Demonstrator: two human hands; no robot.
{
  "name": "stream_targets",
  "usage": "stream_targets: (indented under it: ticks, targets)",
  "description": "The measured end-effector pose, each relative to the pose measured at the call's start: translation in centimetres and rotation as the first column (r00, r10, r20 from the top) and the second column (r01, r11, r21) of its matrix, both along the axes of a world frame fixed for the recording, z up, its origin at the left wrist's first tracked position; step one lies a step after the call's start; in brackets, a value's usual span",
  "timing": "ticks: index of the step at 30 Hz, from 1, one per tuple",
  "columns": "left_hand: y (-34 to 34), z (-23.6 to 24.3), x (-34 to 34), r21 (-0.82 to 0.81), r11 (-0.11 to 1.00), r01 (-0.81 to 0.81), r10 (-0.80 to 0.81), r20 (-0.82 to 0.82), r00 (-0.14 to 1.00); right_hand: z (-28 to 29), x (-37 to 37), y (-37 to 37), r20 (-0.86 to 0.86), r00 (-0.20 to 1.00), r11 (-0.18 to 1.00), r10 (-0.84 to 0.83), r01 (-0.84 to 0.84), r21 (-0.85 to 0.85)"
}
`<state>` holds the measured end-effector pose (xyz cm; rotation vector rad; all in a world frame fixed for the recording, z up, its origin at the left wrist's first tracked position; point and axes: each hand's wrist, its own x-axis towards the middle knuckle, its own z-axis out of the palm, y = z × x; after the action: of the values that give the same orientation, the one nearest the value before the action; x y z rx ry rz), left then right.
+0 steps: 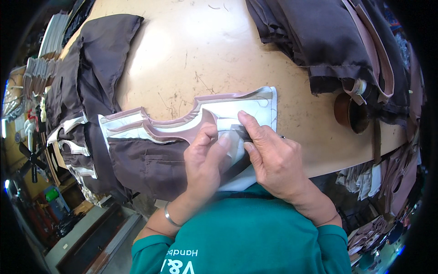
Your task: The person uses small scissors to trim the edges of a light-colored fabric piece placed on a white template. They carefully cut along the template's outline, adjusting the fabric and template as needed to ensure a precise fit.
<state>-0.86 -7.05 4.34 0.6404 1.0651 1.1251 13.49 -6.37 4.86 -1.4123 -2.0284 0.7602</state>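
Looks like a sewing workshop.
Can be told from a broad pale counter (pixel 155 55) strewn with loose threads (pixel 201 82), heaped with dark cloth pieces (pixel 328 41) at far right and more dark cloth (pixel 102 50) at left, with a layered, raw-edged fabric panel (pixel 150 164) near; also from stacked flat pieces (pixel 40 75) beyond the left edge, and from pale bundles (pixel 358 182) and pinkish cloth (pixel 398 176) at near right.

Left grip (pixel 205 160) against pink-edged white fabric (pixel 228 108), right grip (pixel 276 157) around dark tool (pixel 243 133), brown cloth (pixel 102 59), tan table (pixel 159 55)
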Motion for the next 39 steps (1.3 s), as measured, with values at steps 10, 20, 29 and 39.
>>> stream_targets:
  ticks: [10, 20, 29, 39]
  targets:
    - [0.0, 0.3, -0.3, -0.100, 0.995, -0.023, 0.047, 0.242, 0.969, -1.7, -1.0, 0.7, -0.332, 0.941, 0.995, -0.061, 0.083, 0.054]
    - [0.4, 0.7, -0.3, -0.080, 0.996, -0.034, 0.050, 0.210, 0.976, 1.7, 0.5, 0.7, 0.105, 0.992, 0.998, 0.066, -0.068, 0.018]
    - [2.2, 2.8, -0.7, 0.013, 0.994, -0.104, 0.102, 0.113, 0.988, 3.0, -1.4, 2.2, 0.197, 0.978, 0.986, 0.070, -0.098, 0.136]
    - [4.5, 2.7, -3.3, 0.156, 0.941, -0.300, 0.287, 0.102, 0.953, 2.5, -5.9, 7.6, -0.139, 0.978, 0.939, 0.158, -0.105, 0.327]
